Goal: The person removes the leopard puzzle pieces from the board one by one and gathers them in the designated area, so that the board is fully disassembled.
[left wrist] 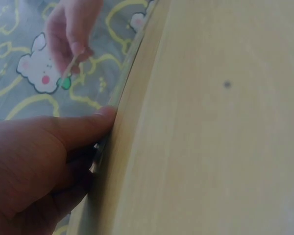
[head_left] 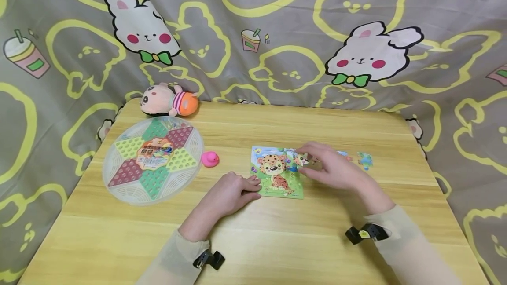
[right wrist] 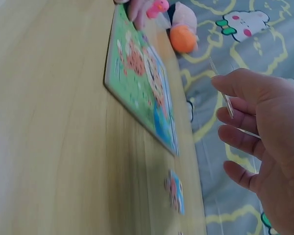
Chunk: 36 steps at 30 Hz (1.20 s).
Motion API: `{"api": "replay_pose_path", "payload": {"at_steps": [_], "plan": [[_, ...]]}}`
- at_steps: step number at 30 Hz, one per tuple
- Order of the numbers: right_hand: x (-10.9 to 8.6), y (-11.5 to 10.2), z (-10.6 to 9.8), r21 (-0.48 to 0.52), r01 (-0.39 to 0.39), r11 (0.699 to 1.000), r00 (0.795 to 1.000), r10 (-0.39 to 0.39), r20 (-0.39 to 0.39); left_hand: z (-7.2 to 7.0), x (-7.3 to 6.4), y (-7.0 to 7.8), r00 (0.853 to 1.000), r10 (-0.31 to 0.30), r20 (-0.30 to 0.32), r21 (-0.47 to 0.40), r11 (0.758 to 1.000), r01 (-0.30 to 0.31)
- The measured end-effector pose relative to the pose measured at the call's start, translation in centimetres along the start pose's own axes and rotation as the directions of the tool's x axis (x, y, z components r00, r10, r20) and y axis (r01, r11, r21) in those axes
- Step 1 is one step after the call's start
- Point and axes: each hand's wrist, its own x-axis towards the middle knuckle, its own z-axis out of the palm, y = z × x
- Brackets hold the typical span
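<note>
At 9 o'clock, a translucent round game board carries a dimpled red, green and yellow star. At centre, the puzzle board lies flat on the desk, framing a spotted cub on green; the left hand grips its 8 o'clock corner. Above its 2 o'clock edge, the right hand pinches a thin puzzle piece. Loose pieces lie toward 3 o'clock.

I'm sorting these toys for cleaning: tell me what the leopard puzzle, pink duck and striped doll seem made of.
Leopard puzzle: probably cardboard or thin wood; smooth printed face, slim flat edge.
Pink duck: likely rubber or plastic, smooth, one even colour.
Striped doll: seemingly stuffed fabric, matte, softly rounded.
</note>
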Motion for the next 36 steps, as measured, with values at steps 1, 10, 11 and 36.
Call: {"api": "replay_pose_path", "payload": {"at_steps": [1, 10, 11, 36], "plan": [[-0.3, 0.1, -0.1, -0.005, 0.001, 1.0, 1.0, -0.001, -0.007, 0.0, 0.0, 0.0, 1.0, -0.006, 0.001, 0.0, 1.0, 0.006], [-2.9, 1.6, -0.7, -0.051, -0.005, 0.999, 1.0, 0.004, -0.03, -0.1, -0.3, 0.1, 0.999, -0.032, 0.001, -0.027, 0.999, 0.032], [-3.2, 1.8, -0.6, -0.05, -0.004, 0.999, 1.0, 0.002, -0.026, -0.1, -0.3, 0.1, 1.0, -0.03, -0.002, -0.029, 0.999, 0.03], [-6.0, 5.6, 1.5, -0.089, -0.063, 0.994, 0.998, 0.061, -0.03, 0.2, -0.1, 0.0, 0.999, -0.025, -0.02, -0.045, 0.999, 0.024]]}}
